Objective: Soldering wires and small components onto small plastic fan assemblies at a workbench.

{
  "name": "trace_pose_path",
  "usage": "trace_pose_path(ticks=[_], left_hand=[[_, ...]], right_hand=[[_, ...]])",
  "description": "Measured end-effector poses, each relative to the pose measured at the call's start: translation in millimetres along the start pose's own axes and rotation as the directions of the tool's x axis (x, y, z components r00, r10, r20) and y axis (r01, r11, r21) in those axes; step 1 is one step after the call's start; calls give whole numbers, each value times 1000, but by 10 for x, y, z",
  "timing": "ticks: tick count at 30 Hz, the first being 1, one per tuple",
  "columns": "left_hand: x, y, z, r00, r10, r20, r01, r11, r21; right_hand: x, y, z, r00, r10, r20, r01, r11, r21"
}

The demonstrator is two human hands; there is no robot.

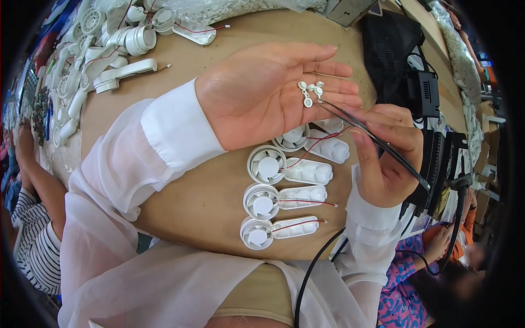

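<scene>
My left hand [273,87] lies palm up with its fingers stretched out. Several small white plastic pieces with round ends [308,102] rest on its fingers. Between the thumb and fingers of my right hand [391,153] is a pair of dark tweezers [383,143], its tips close beside the white pieces; whether they grip one I cannot tell. Below my hands, white handheld fan halves stand in a column, each with a round fan head [261,204], an open handle shell [302,197] and red wires. The uppermost of them is partly hidden behind my left hand.
A heap of white fan parts [109,41] covers the far left of the brown table [191,218]. At the back lies a clear bag of small white parts [235,13]. Black mesh [391,52], a black device [424,93] and cables sit at right. People work on both sides.
</scene>
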State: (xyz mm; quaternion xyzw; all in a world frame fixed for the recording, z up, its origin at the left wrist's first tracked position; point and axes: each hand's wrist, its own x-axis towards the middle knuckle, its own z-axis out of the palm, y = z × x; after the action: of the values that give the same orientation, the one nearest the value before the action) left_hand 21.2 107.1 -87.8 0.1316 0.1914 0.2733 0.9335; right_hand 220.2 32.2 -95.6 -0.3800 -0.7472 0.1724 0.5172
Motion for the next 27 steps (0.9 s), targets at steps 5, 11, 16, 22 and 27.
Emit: trace_pose_path(ticks=[5, 11, 16, 22, 27], left_hand=[[-26, -21, 45, 1000, -3, 14, 4, 1000, -20], [-31, -59, 49, 1000, 3, -6, -3, 1000, 29], [-38, -112, 42, 1000, 23, 2, -23, 997, 75], [-58, -150, 31, 997, 76, 21, -78, 983, 163], [-43, -183, 24, 994, 106, -6, -104, 981, 165]], right_hand=[[0, -16, -7, 999, 0, -45, -2, 999, -41], [-20, -14, -34, 974, 173, -148, -166, 985, 54], [-36, -34, -63, 965, 209, -160, -197, 977, 86], [-41, -62, -95, 934, 270, -234, -231, 956, 182], [-48, -84, -86, 924, 286, -254, -244, 952, 182]])
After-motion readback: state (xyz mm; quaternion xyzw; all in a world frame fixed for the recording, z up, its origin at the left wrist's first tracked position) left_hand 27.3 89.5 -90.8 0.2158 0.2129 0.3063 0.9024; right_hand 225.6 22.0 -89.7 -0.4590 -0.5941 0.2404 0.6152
